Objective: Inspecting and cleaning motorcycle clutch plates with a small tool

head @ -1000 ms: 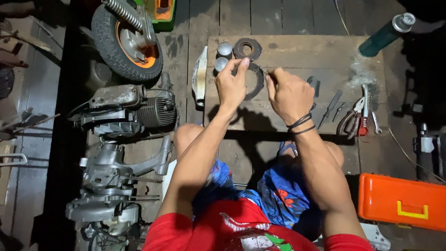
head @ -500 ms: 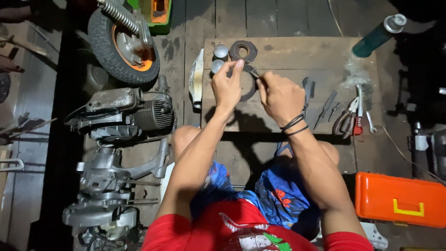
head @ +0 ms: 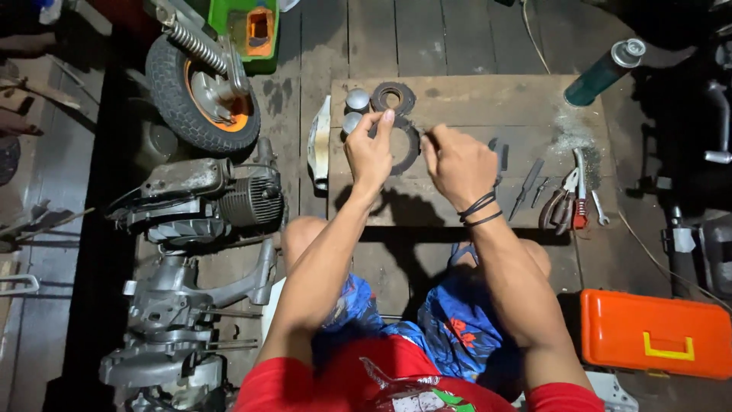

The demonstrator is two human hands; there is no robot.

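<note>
Fingers: left hand (head: 369, 152) has thumb and forefinger pinched on the upper rim of a dark ring disc (head: 404, 149); right hand (head: 457, 162) is curled shut, fingertips together on something too small to make out
Ring disc: lies flat on the wooden board (head: 473, 99), toward its far-left part, partly under the left hand
Second disc (head: 393, 97): smaller dark ring, just beyond the first, near the board's far edge
Round caps (head: 354, 111): two silver ones, side by side at the board's far-left corner
Wrist: black bands (head: 480, 210) on the right one
Tools: pliers (head: 563, 202) and flat metal pieces (head: 526, 179) along the board's right side
Beyond the board: green spray can (head: 602, 75) at its far-right corner, orange toolbox (head: 656, 333) near right, wheel (head: 202, 84) and engine (head: 206, 198) to the left
</note>
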